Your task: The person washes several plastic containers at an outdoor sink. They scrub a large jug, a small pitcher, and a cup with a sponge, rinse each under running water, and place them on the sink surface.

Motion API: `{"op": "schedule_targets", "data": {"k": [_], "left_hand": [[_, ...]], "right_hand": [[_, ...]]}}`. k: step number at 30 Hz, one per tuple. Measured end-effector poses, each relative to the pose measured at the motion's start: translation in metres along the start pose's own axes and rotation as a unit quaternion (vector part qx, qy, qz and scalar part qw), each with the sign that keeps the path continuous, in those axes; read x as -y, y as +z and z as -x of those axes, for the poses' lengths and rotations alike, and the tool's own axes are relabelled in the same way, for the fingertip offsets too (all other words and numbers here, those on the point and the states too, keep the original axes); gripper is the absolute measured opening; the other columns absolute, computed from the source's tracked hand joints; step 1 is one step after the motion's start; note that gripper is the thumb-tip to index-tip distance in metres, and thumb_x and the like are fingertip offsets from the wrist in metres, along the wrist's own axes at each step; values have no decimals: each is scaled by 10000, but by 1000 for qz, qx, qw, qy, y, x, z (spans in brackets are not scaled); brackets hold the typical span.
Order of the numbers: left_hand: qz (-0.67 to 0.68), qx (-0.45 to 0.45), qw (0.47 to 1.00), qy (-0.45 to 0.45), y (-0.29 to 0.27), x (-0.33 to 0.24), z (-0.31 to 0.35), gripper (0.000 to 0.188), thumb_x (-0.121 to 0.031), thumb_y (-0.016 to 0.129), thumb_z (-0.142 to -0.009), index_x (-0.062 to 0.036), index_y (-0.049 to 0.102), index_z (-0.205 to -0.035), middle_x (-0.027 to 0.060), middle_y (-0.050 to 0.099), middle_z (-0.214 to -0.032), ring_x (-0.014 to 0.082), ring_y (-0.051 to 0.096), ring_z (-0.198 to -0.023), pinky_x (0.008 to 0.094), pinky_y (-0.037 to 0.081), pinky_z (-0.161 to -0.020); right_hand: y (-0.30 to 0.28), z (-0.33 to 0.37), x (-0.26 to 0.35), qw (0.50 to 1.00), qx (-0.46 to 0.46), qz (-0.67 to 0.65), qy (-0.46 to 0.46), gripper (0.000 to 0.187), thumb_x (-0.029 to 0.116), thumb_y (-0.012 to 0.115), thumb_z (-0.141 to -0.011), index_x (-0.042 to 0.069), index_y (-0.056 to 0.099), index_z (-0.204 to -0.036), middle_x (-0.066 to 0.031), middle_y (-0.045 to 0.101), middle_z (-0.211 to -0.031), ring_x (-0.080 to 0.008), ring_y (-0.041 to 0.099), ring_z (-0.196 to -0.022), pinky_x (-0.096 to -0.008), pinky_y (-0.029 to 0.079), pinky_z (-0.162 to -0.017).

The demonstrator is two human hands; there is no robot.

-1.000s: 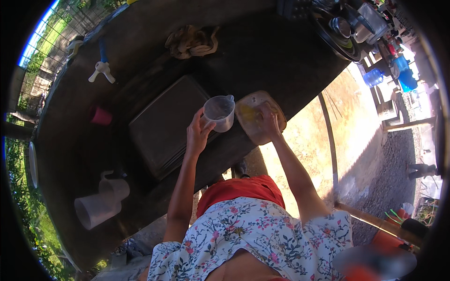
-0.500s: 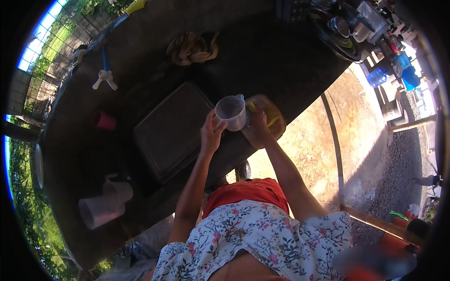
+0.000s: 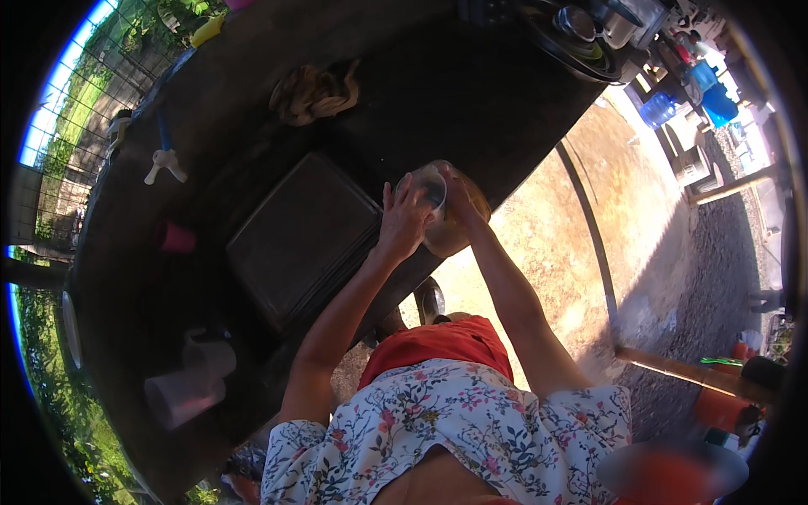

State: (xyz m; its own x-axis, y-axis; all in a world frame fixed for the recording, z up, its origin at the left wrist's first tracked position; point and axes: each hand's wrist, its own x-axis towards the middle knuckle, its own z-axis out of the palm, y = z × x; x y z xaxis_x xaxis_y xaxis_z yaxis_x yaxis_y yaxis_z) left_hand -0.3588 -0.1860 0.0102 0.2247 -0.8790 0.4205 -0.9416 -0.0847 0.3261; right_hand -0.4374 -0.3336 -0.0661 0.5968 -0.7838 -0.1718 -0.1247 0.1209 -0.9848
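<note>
A clear plastic measuring jug [image 3: 436,187] is tilted over a see-through plastic tub [image 3: 446,241] at the counter's front edge. My left hand [image 3: 406,220] wraps round its near left side, fingers partly spread along the wall. Close against the rim on the other side is my right hand [image 3: 457,195], its fingers bent and mostly hidden; what they grip does not show. To the left of the tub lies a dark rectangular tray or board [image 3: 305,240].
A crumpled cloth [image 3: 313,94] lies farther back. Leftward are a blue-and-white tool [image 3: 166,160], a pink cup [image 3: 177,237] and two clear plastic jugs [image 3: 185,396] [image 3: 209,355]. Pots and dishes [image 3: 581,34] crowd the far right. The dark counter [image 3: 438,101] drops to a sunlit floor [image 3: 539,252].
The jug has tipped and come over the tub. My left hand has shifted right and turned over its side; my right hand has moved from the yellow item in the tub to the jug.
</note>
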Motion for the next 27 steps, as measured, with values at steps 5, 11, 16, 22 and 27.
{"op": "schedule_targets", "data": {"k": [5, 11, 16, 22, 27], "left_hand": [[56, 63, 991, -101, 20, 5, -15, 143, -68, 563, -784, -89, 645, -900, 155, 627, -836, 314, 598, -893, 483, 362, -911], [357, 91, 881, -297, 47, 35, -8, 172, -134, 506, -859, -38, 643, -902, 144, 639, -761, 286, 638, -824, 360, 495, -660], [651, 9, 645, -399, 49, 32, -1, 211, -147, 491, -890, -26, 592, -1031, 120, 627, -920, 226, 636, -825, 352, 519, -705], [850, -16, 254, -461, 76, 41, 20, 297, -208, 431, -921, -43, 516, -1153, 96, 600, -1025, 236, 610, -900, 361, 508, -816], [935, -84, -1, -346, 106, 52, 43, 330, -274, 429, -932, -45, 514, -1153, 112, 584, -1074, 282, 583, -989, 508, 485, -851]], "right_hand": [[33, 30, 4, 974, -146, 102, -138, 321, 246, 463, -886, -3, 585, -1047, -217, 550, -1145, -365, 545, -1023, -435, 436, -852], [28, 63, 29, 898, -140, 240, -342, 325, 151, 591, -773, 41, 609, -1078, -159, 557, -1103, -330, 526, -977, -426, 402, -869], [13, 59, 41, 851, -58, 377, -360, 481, 184, 682, -683, 64, 582, -1138, -108, 523, -1012, -320, 467, -987, -435, 355, -888], [29, 70, 7, 778, -154, 446, -416, 541, 244, 696, -680, 79, 548, -1174, -114, 473, -1015, -300, 440, -1008, -439, 353, -866], [37, 42, -50, 912, -156, 191, -329, 541, 242, 655, -757, 77, 463, -1235, -131, 497, -1054, -327, 458, -1017, -465, 352, -893]]}}
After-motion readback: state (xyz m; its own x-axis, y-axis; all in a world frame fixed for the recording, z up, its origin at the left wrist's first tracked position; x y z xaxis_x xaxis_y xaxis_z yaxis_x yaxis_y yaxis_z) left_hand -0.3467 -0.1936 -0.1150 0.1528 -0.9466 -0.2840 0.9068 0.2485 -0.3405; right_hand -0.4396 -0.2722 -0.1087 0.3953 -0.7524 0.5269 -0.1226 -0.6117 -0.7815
